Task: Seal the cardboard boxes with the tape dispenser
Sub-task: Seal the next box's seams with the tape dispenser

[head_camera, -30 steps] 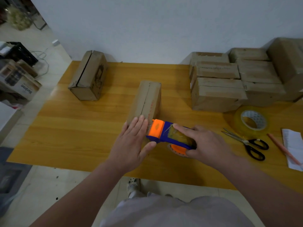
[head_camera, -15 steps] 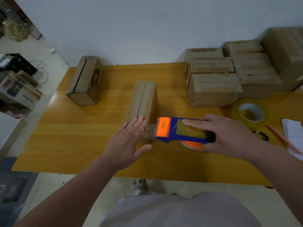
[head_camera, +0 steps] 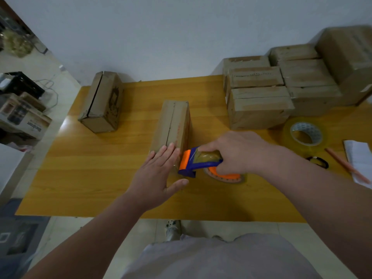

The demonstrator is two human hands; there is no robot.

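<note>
Centre of frame: long cardboard box (head_camera: 171, 125) lying on the wooden table (head_camera: 100, 178), its top seam running away from the camera. The flaps meet along a dark slit, and no tape shows along the visible part of it.

Left hand (head_camera: 155, 176): flat on the near end of this box, fingers straight and together over the top, thumb spread out to the side. It presses and grips nothing.

Right hand (head_camera: 235, 152): wrapped round the tape dispenser (head_camera: 199, 161), fingers curled under the blue body and forefinger along the top. The dispenser sits just right of the box's near right corner, with its orange front edge facing the box. That edge looks to be against the cardboard, though the left fingers hide the exact contact. An orange wheel shows beneath the right hand.

Upper left of frame: a second cardboard box (head_camera: 102, 101), well apart from the first, its seam gaping a little.

Upper right: a stack of boxes (head_camera: 259, 105) against the wall, several with pale strips across their tops.

Right edge: a spare roll of clear tape (head_camera: 306, 135) lying flat. Below it are black scissor handles (head_camera: 318, 162), partly hidden by the right forearm, then a pencil (head_camera: 346, 166) lying partly across a sheet of paper (head_camera: 360, 158).
</note>
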